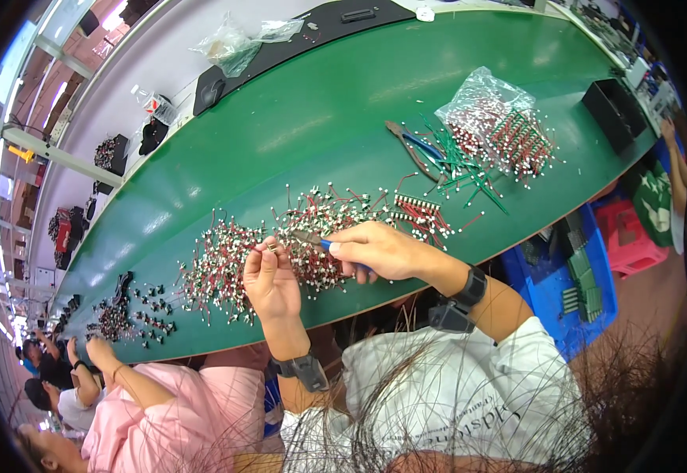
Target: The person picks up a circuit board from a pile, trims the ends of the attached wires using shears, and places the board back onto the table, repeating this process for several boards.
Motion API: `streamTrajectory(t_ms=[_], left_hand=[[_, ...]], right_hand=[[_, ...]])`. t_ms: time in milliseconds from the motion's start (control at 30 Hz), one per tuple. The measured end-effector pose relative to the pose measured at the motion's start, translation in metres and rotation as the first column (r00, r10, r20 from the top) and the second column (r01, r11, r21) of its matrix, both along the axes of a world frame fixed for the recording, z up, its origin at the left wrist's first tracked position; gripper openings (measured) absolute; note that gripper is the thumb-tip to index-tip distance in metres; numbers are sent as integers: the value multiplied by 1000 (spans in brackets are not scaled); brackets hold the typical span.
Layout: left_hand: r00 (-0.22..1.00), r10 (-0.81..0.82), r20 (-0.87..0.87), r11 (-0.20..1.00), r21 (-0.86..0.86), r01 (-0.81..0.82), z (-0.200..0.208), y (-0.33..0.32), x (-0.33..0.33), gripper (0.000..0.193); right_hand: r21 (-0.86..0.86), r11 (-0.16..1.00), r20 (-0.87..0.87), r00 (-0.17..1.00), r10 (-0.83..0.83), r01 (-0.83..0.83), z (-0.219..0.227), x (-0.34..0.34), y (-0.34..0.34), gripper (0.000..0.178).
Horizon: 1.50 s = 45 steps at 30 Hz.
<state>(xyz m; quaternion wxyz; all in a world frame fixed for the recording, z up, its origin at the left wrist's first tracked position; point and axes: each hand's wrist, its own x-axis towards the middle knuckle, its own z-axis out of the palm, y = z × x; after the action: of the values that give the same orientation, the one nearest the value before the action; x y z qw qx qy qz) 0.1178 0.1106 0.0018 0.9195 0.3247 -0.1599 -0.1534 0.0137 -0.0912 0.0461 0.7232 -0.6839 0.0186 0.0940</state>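
My left hand (pixel 272 285) is raised over the near side of the green table, thumb and fingertips pinched on a small wired part (pixel 273 247) whose detail is too small to make out. From the right, my right hand (pixel 381 251) grips blue-handled pliers (pixel 309 236), their metal jaws pointing left toward the pinched part. Whether the jaws touch it, I cannot tell. Beneath and around both hands spreads a large heap of small parts with red wires and white ends (pixel 221 268). A row of joined green boards with red wires (pixel 417 205) lies just beyond my right hand.
Another pair of pliers (pixel 411 150) lies beside loose green strips (pixel 470 175). Farther right are a clear plastic bag (pixel 485 93), wired boards (pixel 522 142) and a black box (pixel 613 115). A blue bin (pixel 545 296) stands below the table edge. At left, a person in pink (pixel 174 414) works near black parts (pixel 115 319).
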Motion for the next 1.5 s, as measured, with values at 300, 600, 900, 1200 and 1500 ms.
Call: streamTrajectory(t_ms=[300, 600, 900, 1200, 1500], left_hand=[[956, 206, 208, 939, 233, -253, 7, -10, -7, 21], [869, 249, 428, 852, 329, -406, 2, -11, -4, 21], [994, 53, 100, 996, 60, -59, 2, -12, -6, 13], [886, 252, 390, 530, 710, -464, 18, 0, 8, 42], [663, -118, 739, 359, 654, -665, 50, -29, -42, 30]], right_hand=[[-580, 707, 415, 893, -171, 405, 8, -8, 13, 47], [-528, 828, 324, 946, -9, 189, 8, -4, 8, 44], [264, 957, -101, 983, 150, -119, -5, 3, 3, 43], [-651, 585, 488, 857, -166, 484, 13, -8, 6, 48], [-472, 582, 672, 697, -249, 662, 33, -48, -35, 50]])
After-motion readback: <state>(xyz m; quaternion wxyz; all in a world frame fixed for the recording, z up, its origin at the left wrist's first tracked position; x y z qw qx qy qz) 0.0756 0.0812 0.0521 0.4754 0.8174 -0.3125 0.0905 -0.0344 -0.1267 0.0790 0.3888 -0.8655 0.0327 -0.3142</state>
